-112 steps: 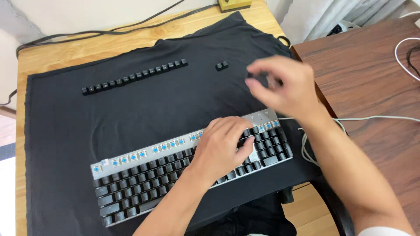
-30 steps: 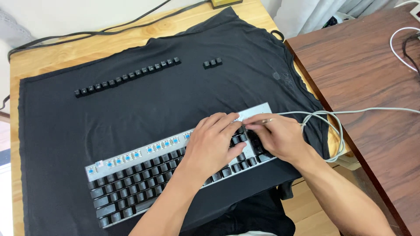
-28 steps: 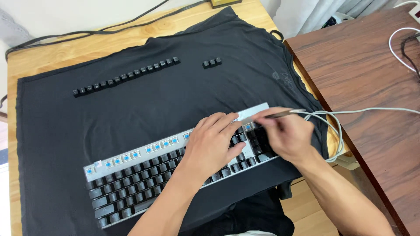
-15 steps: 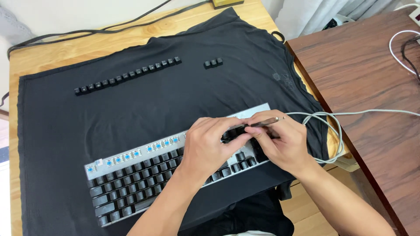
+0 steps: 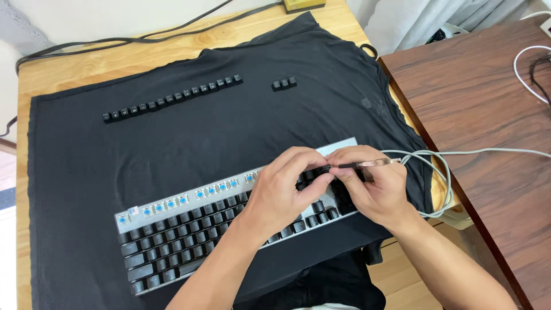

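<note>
The fingers [image 5: 336, 172] of both hands meet over the right part of the mechanical keyboard [image 5: 189, 229], curled close together around something small and dark; whether it is a keycap cannot be made out, since the fingertips cover it. The right hand [image 5: 373, 189] pinches a thin metal puller tool [image 5: 367, 163] between thumb and forefinger, fingers clamped on it; its dark tip points left toward the left hand's fingertips, its pale shaft running right, roughly level. The left hand [image 5: 281, 195] lies over the keys with its fingers bent and pressed against that tip; what its pads grip is hidden.

The keyboard lies near the front edge of a black T-shirt [image 5: 172, 149] spread on the wooden table [image 5: 63, 63]. Its long axis runs from lower left to upper right, tilted. Its top row is bare, showing blue switches [image 5: 212, 189]; the hands hide the right end of that row and much of the right key block. A grey cable [image 5: 459, 153] loops beside the right hand and runs off the right edge.

Farther back on the shirt, a long row of black keycaps [image 5: 172, 97] follows the same tilt, with a short group of three keycaps [image 5: 284, 84] apart to its right. A darker wooden table [image 5: 476, 97] stands at right, cut off by the frame.
</note>
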